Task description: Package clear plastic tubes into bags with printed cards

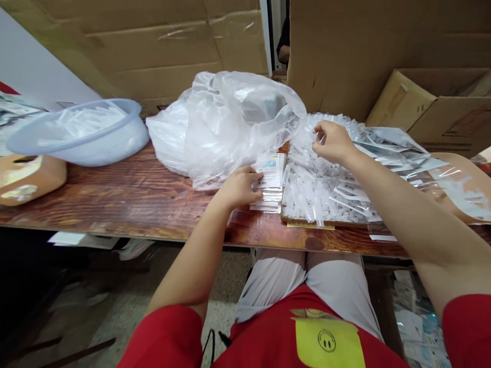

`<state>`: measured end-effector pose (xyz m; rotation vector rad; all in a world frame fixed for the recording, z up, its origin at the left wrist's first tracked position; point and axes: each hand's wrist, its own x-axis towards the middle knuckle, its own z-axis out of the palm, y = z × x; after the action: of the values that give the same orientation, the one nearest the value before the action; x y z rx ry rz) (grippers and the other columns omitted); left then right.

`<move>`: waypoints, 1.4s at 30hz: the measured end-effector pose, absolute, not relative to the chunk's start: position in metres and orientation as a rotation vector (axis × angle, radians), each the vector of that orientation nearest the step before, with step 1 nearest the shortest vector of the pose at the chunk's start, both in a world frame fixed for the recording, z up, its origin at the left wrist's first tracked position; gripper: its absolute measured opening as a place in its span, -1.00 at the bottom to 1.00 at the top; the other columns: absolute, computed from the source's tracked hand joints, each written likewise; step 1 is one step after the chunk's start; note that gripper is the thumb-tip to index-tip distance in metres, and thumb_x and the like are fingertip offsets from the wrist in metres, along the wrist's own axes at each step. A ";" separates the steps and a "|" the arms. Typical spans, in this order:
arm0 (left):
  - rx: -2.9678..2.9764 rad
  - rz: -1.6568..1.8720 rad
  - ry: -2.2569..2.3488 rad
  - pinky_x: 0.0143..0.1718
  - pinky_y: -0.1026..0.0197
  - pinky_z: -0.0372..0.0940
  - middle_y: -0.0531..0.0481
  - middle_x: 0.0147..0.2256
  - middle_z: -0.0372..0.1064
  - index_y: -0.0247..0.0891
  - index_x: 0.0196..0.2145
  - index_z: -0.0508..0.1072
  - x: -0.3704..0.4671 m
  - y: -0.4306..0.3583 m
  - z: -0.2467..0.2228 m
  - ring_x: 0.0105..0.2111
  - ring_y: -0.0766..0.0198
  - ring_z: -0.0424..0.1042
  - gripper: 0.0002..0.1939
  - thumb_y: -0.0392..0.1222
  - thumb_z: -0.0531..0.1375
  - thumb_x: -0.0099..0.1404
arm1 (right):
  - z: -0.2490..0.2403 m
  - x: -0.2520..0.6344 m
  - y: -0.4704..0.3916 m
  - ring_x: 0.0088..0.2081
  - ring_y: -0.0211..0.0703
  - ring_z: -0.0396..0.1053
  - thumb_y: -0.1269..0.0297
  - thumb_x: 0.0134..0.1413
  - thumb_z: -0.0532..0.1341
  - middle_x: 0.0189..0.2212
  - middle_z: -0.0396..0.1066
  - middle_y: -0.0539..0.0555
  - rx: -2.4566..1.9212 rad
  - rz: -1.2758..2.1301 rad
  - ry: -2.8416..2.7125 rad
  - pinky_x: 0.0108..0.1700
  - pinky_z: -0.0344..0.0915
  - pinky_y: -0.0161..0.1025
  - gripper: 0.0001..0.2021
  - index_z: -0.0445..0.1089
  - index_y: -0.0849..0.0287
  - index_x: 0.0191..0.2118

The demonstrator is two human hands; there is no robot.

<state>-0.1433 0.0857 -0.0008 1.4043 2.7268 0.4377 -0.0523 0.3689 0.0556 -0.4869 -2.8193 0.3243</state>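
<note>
My left hand (241,188) is at the left edge of a stack of flat printed packets (273,171), its thumb and fingers closed on the edge of the top one. Over a heap of small clear plastic tubes (307,191), my right hand (333,142) is raised slightly with fingers curled toward the thumb. Whatever lies between those fingertips is too small and clear to make out. The tubes lie loose on a cardboard sheet, right beside the packets.
A large translucent plastic bag (230,122) sits behind my left hand. Farther left stand a pale blue basin (126,138) of white pieces and an orange container (49,179). Clear sleeves (399,153) and an open carton (456,117) are on the right. Part of another person (284,48) shows behind the cardboard.
</note>
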 end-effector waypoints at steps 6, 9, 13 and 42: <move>1.469 0.113 2.767 0.01 0.01 0.42 -0.25 -0.09 0.45 -0.34 -0.13 0.66 -0.144 0.097 0.006 -0.05 -0.09 0.49 -0.60 -0.20 0.17 0.13 | 0.040 0.017 0.313 -0.36 -0.24 0.34 0.44 0.26 0.12 -0.13 0.44 0.15 0.351 0.337 -2.503 -0.29 0.29 -0.26 -0.78 0.34 0.21 0.00; 1.476 0.317 2.823 0.18 -0.01 0.35 -0.28 -0.02 0.42 -0.36 -0.07 0.66 -0.143 0.098 -0.003 0.03 -0.07 0.45 -0.58 -0.24 0.13 0.20 | 0.019 0.039 0.285 -0.33 -0.17 0.29 0.46 0.35 0.05 -0.26 0.42 0.14 0.415 0.059 -2.524 -0.30 0.18 -0.24 -0.84 0.37 0.22 -0.12; 1.188 0.786 2.929 0.33 -0.09 0.22 -0.32 0.07 0.35 -0.33 0.07 0.63 -0.137 0.093 -0.018 0.15 -0.07 0.39 -0.51 -0.25 0.03 0.33 | -0.002 0.045 0.262 -0.38 -0.12 0.20 0.53 0.34 0.03 -0.37 0.39 0.12 0.357 -0.196 -2.625 -0.30 0.05 -0.16 -0.77 0.40 0.22 -0.26; 0.235 2.229 2.094 -0.25 0.22 0.47 -0.07 -0.23 0.51 -0.27 -0.25 0.48 -0.070 0.095 -0.023 -0.26 0.19 0.59 -0.77 -0.21 0.27 0.08 | -0.011 0.020 0.247 -0.09 0.10 0.23 0.65 0.04 0.04 -0.04 0.31 0.35 -0.197 0.200 -2.821 -0.06 0.30 -0.04 -0.65 0.35 0.30 -0.06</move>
<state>-0.0699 0.0945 -0.0229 0.2348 2.0938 2.2292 0.0204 0.2470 -0.0115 -0.1966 -2.8209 0.1995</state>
